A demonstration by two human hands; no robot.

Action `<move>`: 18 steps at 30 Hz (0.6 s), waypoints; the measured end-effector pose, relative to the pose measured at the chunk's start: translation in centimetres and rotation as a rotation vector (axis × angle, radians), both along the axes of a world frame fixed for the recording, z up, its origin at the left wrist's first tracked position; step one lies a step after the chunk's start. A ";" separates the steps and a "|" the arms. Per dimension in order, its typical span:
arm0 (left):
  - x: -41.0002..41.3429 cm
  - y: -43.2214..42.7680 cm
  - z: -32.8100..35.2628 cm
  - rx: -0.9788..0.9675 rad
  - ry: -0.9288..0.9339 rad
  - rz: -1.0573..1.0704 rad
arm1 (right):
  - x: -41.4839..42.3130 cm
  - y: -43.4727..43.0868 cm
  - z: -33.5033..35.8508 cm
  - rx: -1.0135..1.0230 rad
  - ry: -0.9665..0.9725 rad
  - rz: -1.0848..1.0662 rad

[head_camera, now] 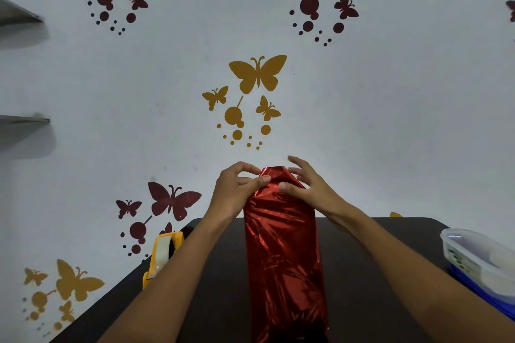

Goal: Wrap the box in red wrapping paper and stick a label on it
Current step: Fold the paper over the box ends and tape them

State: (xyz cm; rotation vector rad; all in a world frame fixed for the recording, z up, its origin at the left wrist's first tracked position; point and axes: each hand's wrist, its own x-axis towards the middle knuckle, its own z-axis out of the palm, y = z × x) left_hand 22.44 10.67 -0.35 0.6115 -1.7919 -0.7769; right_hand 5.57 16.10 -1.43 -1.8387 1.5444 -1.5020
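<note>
Hands are meeting atop a tall box wrapped in shiny red foil paper (pixel 284 253), standing upright on a dark bench (pixel 362 259). Left hand (pixel 237 189) is pinching the folded paper, grip closed; right hand (pixel 309 189) is pressing it by thumb, grip loose, fingers spread.

Left hand (pixel 237 189) and right hand (pixel 309 188) at the folded end of red wrapping paper (pixel 281 253) over a dark table (pixel 348 301).
</note>
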 end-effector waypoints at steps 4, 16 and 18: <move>-0.2 0.1 0.0 0.024 -0.021 -0.019 | -1.0 0.1 -1.4 0.176 -0.100 0.077; -0.4 0.1 0.2 0.253 0.018 -0.046 | -0.3 0.2 -3.3 0.020 -0.195 -0.002; -0.7 0.4 0.2 0.287 0.005 -0.022 | -0.1 0.2 -3.4 0.003 -0.193 -0.013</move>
